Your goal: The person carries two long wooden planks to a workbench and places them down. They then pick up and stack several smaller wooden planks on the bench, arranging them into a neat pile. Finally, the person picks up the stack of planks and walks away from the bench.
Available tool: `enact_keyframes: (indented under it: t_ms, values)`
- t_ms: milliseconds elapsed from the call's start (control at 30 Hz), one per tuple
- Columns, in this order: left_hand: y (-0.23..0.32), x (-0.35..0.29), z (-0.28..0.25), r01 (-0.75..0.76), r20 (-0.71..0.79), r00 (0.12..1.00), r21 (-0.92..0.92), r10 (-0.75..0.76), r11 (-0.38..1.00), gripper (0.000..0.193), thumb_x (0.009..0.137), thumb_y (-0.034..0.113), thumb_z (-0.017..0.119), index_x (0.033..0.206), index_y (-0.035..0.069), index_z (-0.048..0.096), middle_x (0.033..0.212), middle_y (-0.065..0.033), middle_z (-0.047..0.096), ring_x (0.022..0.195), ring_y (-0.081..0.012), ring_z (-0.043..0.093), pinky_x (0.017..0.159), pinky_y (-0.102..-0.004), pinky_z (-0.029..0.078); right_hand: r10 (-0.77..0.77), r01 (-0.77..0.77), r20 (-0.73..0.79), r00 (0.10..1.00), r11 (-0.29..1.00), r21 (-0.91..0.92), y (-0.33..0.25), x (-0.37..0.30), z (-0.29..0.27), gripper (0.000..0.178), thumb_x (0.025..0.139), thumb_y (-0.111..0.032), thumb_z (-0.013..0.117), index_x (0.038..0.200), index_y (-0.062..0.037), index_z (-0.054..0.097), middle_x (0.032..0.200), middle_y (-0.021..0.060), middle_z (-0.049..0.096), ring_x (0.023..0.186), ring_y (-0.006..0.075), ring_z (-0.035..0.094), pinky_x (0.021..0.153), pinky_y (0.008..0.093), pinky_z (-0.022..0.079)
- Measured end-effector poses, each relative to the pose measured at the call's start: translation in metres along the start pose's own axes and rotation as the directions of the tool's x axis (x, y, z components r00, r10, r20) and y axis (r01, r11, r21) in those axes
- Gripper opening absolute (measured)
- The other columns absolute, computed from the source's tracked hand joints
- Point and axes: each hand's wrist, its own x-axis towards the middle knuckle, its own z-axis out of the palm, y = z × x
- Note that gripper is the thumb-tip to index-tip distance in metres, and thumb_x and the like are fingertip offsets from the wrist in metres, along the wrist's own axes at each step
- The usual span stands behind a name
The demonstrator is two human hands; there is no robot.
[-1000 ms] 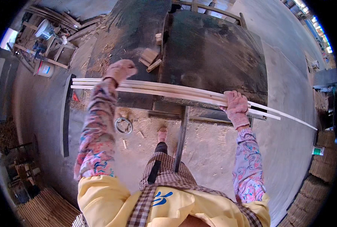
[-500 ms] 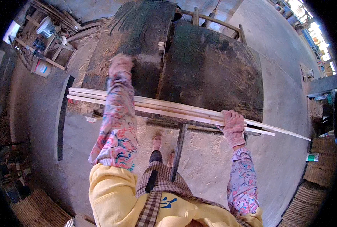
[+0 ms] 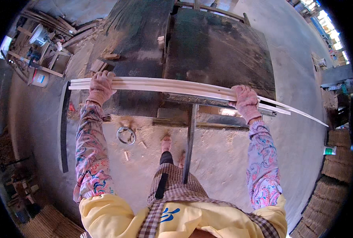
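On my head view, the long pale wooden strips (image 3: 172, 86) lie side by side along the near edge of the dark surface (image 3: 220, 51), their right ends projecting past its right side. I have the left hand (image 3: 101, 84) near their left end, grip closed over the strips. The right hand (image 3: 245, 100) likewise grasps them toward the right. Wood offcuts (image 3: 98, 65) rest just beyond the left hand.
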Motion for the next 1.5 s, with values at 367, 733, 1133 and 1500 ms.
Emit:
enact_keyframes:
  t_ms: [367, 733, 1133, 1500]
  values:
    - [0.034, 0.032, 0.01, 0.052, -0.015, 0.999, 0.083, -0.051, 0.995, 0.079, 0.07, 0.044, 0.083, 0.136, 0.016, 0.051, 0.136, -0.0075, 0.057, 0.127, -0.0282, 0.054, 0.103, -0.0452, 0.045, 0.125, -0.122, 0.018, 0.992, 0.986, -0.114, 0.013, 0.017, 0.034, 0.075, 0.072, -0.055, 0.081, 0.128, -0.0137, 0.054, 0.125, 0.0071, 0.061, 0.119, 0.024, 0.058, 0.097, 0.0387, 0.048]
    - [0.03, 0.037, 0.002, 0.04, 0.02, 0.999, 0.074, -0.041, 0.996, 0.071, 0.068, 0.042, 0.083, 0.129, 0.015, 0.057, 0.128, -0.0095, 0.064, 0.128, -0.0314, 0.054, 0.107, -0.0413, 0.042, 0.143, -0.14, 0.041, 0.989, 0.987, -0.073, 0.009, 0.018, 0.021, 0.082, 0.067, -0.049, 0.086, 0.131, -0.0108, 0.053, 0.127, 0.011, 0.06, 0.123, 0.0297, 0.057, 0.102, 0.0403, 0.045]
    - [0.023, 0.048, 0.001, 0.035, 0.041, 0.998, 0.114, -0.04, 0.993, 0.067, 0.066, 0.044, 0.078, 0.125, 0.014, 0.062, 0.123, -0.0114, 0.067, 0.117, -0.031, 0.063, 0.101, -0.0411, 0.049, 0.162, -0.163, -0.027, 0.987, 0.983, -0.084, 0.006, 0.014, 0.019, 0.07, 0.068, -0.048, 0.086, 0.121, -0.0122, 0.057, 0.122, 0.0093, 0.063, 0.119, 0.0288, 0.06, 0.097, 0.0421, 0.05]
    - [0.036, 0.032, 0.011, 0.018, -0.078, 0.997, 0.004, -0.018, 1.0, 0.061, 0.069, 0.035, 0.082, 0.123, 0.018, 0.062, 0.126, -0.0085, 0.066, 0.114, -0.0299, 0.064, 0.095, -0.0423, 0.053, 0.218, -0.222, -0.122, 0.968, 0.975, -0.022, 0.007, 0.013, 0.022, 0.061, 0.071, -0.045, 0.086, 0.115, -0.0106, 0.061, 0.114, 0.0112, 0.066, 0.114, 0.0316, 0.063, 0.096, 0.0433, 0.051]
